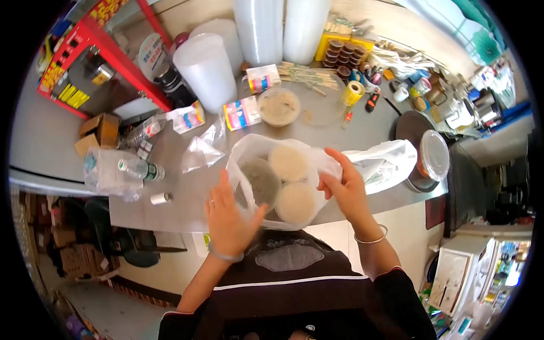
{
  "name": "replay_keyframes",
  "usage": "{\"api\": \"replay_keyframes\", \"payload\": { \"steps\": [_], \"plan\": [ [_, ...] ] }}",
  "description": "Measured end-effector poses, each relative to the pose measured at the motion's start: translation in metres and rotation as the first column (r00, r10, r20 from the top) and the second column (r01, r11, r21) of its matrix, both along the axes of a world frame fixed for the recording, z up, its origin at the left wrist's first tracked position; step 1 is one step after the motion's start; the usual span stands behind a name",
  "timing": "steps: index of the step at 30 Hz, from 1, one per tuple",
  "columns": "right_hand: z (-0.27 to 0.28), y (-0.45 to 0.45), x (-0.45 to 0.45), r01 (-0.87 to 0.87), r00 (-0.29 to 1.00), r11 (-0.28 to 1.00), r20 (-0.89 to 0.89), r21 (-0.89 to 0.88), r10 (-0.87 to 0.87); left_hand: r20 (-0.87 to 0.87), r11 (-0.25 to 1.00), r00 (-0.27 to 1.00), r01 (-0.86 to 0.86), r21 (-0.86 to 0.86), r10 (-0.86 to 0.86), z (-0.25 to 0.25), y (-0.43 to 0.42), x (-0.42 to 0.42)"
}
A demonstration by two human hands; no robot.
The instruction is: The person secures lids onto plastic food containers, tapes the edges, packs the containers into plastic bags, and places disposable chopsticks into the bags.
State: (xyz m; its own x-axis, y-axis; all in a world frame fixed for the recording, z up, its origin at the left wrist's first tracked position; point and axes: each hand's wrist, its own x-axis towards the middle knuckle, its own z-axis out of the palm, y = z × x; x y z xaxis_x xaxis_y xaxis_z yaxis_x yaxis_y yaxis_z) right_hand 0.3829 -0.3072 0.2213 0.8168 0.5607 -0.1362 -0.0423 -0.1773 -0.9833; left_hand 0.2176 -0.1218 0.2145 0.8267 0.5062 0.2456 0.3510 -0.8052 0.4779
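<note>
A thin white plastic bag (237, 152) stands with its mouth spread at the table's front edge. Inside are a round tub with dark contents (259, 180) on the left and two pale-topped round tubs, one upper (288, 162) and one lower (296, 203). My left hand (228, 221) is at the bag's left side, fingers stretched and thumb apart, touching its rim. On the right side my right hand (347, 190) has the bag's edge between thumb and curled fingers, its index finger extended. Part of that grip is hidden.
Behind the bag stands a lidded round tub (279, 106) beside tissue packs (242, 113). Another white bag (385, 164) lies to the right, near a clear-lidded bowl (434, 156). A plastic bottle (141, 169) lies left. Skewers (309, 76) and a yellow tape roll (353, 92) sit farther back.
</note>
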Motion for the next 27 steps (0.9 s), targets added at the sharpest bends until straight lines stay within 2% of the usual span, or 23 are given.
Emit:
{"api": "replay_keyframes", "payload": {
  "steps": [1, 2, 3, 4, 6, 7, 8, 12, 17, 18, 20, 24, 27],
  "plan": [
    [0.019, 0.004, -0.003, -0.003, 0.957, 0.984, -0.284, 0.176, 0.053, -0.005, 0.988, 0.999, -0.036, -0.15, 0.035, -0.007, 0.001, -0.002],
    [0.032, 0.007, -0.006, -0.017, 0.931, 0.954, -0.344, 0.299, 0.125, -0.005, 0.952, 0.997, -0.074, -0.297, 0.076, -0.014, 0.005, -0.006],
    [0.034, 0.009, -0.007, -0.068, 0.922, 0.946, -0.342, 0.317, 0.181, -0.003, 0.894, 0.993, -0.106, -0.435, 0.117, -0.017, 0.006, -0.011],
    [0.034, 0.01, -0.009, -0.116, 0.912, 0.934, -0.337, 0.337, 0.235, 0.195, 0.747, 0.965, -0.002, -0.665, 0.176, -0.015, 0.004, -0.016],
    [0.028, 0.016, -0.007, -0.172, 0.898, 0.919, -0.327, 0.355, 0.294, 0.274, 0.452, 0.934, 0.147, -0.88, 0.228, 0.013, 0.009, -0.03],
    [0.03, 0.017, -0.004, -0.193, 0.885, 0.912, -0.338, 0.361, 0.321, 0.301, 0.278, 0.917, 0.227, -0.933, 0.262, 0.03, 0.01, -0.036],
    [0.037, 0.017, 0.001, -0.213, 0.872, 0.904, -0.345, 0.37, 0.347, 0.346, 0.265, 0.891, 0.272, -0.925, 0.295, 0.042, 0.008, -0.031],
    [0.058, 0.017, 0.009, -0.259, 0.869, 0.873, -0.295, 0.414, 0.398, 0.397, 0.39, 0.903, 0.309, -0.867, 0.166, 0.065, 0.011, -0.016],
    [0.098, 0.022, -0.002, -0.191, 0.927, 0.862, -0.203, 0.469, 0.316, 0.547, 0.364, 0.834, 0.49, -0.792, 0.067, 0.108, 0.025, -0.013],
    [0.105, 0.023, -0.004, -0.198, 0.933, 0.856, -0.177, 0.477, 0.314, 0.518, 0.415, 0.856, 0.467, -0.781, 0.011, 0.115, 0.028, -0.013],
    [0.109, 0.026, -0.01, -0.202, 0.943, 0.854, -0.139, 0.48, 0.301, 0.535, 0.45, 0.844, 0.47, -0.76, 0.022, 0.121, 0.029, -0.013],
    [0.094, 0.027, -0.015, -0.19, 0.949, 0.858, -0.136, 0.477, 0.285, 0.516, 0.469, 0.856, 0.467, -0.749, -0.03, 0.104, 0.043, -0.014],
    [0.062, 0.031, -0.018, -0.208, 0.937, 0.887, -0.177, 0.412, 0.301, 0.457, 0.436, 0.889, 0.397, -0.808, 0.036, 0.076, 0.048, -0.013]
  ]
}}
